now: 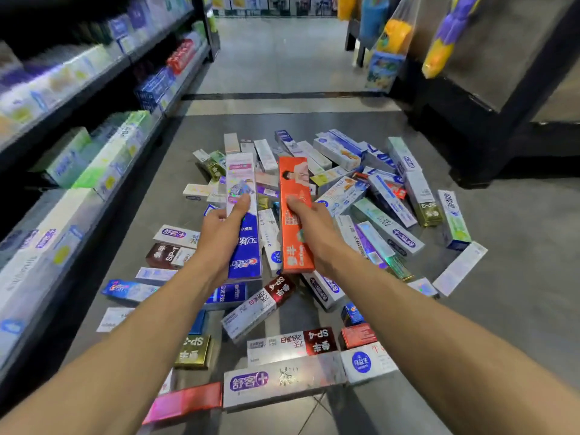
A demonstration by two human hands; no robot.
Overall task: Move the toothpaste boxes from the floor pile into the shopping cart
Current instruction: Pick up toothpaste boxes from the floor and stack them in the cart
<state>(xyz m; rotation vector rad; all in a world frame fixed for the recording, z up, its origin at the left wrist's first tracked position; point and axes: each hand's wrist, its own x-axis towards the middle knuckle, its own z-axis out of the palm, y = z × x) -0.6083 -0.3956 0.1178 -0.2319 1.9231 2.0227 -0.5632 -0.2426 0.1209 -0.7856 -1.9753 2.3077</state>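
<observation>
Both arms out in front of me, one box in each hand, held above the pile. My left hand [219, 229] grips the white-and-blue box [243, 215], thumb laid across its top face and fingers curled under the left edge; the box points away from me, its blue end nearest my wrist. My right hand [314, 227] holds the orange box [295, 215] the same way, thumb on top, fingers wrapped round the right side. The two boxes run almost parallel, close beside each other but not touching.

Below them the pile [361, 196] sprawls across the grey floor [518, 215], dozens of toothpaste boxes lying flat at every angle, some overlapping. Nearest me I see a long silver box [282, 383] with a purple logo, a shiny pink box [185, 401] touching its left end, and a gold box [193, 351] just beyond. A white box [459, 268] sits at the pile's right fringe.

Shelves [78, 98] packed with more boxes run down my left side, though they're smeared with blur and I can't read the labels. A dark stand [489, 98] rises on the right, with yellow and purple packets [445, 39] hanging off it. No cart in my view at present.
</observation>
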